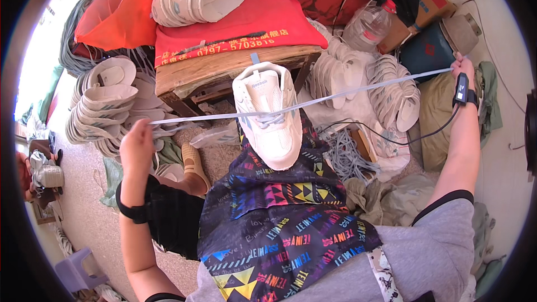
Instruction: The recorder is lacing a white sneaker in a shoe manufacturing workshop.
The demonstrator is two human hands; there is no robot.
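Bright light is being cast from the upper left, where detail is being washed out; edges are being bent, corners blackened.

shoe is white | lace is pale grey | apron is dark, with letters and triangles in many bright colours | cloth is red with yellow writing | bag is orange-red | shirt is grey

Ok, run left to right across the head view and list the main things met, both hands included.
Purple stool, left hand, tan slipper, white sneaker, loose bundle of grey laces, right hand.
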